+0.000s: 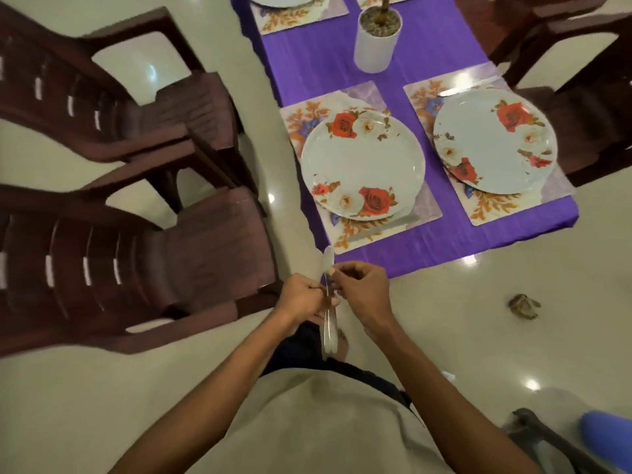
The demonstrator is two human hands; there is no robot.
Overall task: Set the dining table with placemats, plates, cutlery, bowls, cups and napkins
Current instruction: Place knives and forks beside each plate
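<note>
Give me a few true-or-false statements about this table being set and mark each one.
1. Both hands, left hand and right hand, hold shiny metal cutlery. True.
2. The near round white rose-patterned plate rests on a floral placemat. True.
3. The tablecloth is green. False: it is purple.
4. A knife lies on that placemat beside the plate. True.
5. The white cylindrical pot stands on a plate. False: it stands on the cloth.
</note>
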